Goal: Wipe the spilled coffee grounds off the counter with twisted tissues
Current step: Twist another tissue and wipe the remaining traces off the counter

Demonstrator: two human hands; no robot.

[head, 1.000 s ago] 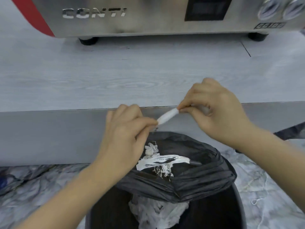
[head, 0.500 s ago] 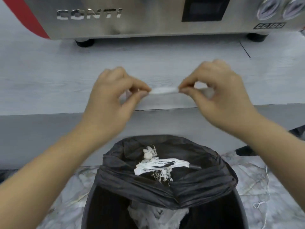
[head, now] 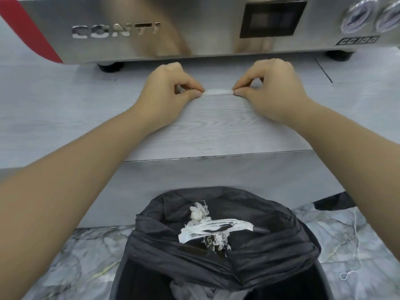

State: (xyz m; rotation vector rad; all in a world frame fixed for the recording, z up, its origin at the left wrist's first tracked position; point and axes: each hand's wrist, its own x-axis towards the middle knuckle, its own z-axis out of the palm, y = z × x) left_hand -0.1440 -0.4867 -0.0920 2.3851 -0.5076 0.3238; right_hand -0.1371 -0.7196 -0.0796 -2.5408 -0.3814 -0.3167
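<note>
Twisted tissue: one, on counter | left hand, right hand: fingers pinch its ends

**Room on the counter**

Counter is wide open left and right of the hands, and in front toward its edge. Behind, the machine blocks everything; only a low gap under it between its feet (looks tight). Below the edge, the bin sits right against the cabinet front.
</note>
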